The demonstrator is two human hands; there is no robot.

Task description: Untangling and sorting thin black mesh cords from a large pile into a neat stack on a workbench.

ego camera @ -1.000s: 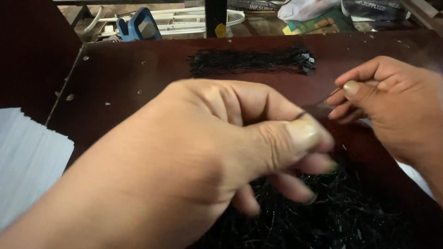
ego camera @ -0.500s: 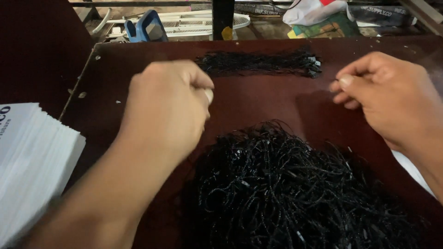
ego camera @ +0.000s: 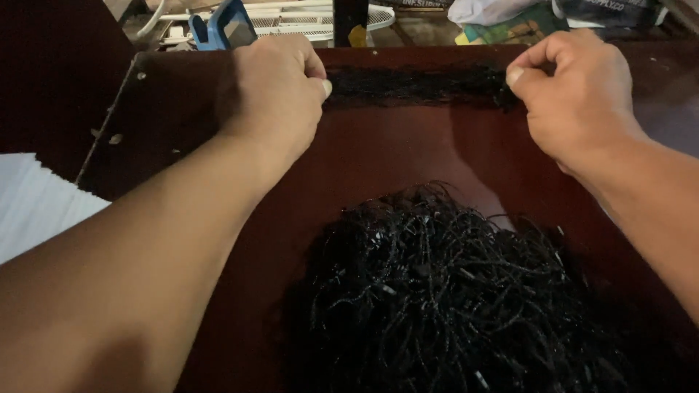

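At far left, a white stack of paper sheets (ego camera: 44, 207) lies beside the dark reddish-brown tabletop (ego camera: 408, 153), whose left edge shows a few pale flecks and small round marks. Behind that corner, a blue plastic object (ego camera: 222, 25) stands among clutter, next to a white wire grille (ego camera: 291, 18). The person's left hand (ego camera: 273, 91) is curled into a loose fist, its thumb and fingers pinched together at the left end of a straight row of black cords (ego camera: 415, 84), which lies flat across the far part of the tabletop. A dark upright object (ego camera: 351, 18) stands just beyond the row, at the table's back edge. Nearer the viewer, centre to right, a large tangled heap of black cords (ego camera: 451, 298) rests on the glossy surface, well apart from the row. The right hand (ego camera: 575, 94) is likewise closed, thumb pressed against forefinger at the row's right end; whether a single cord is held cannot be told. Crumpled bags and cloth (ego camera: 524, 18) fill the dim background at upper right.
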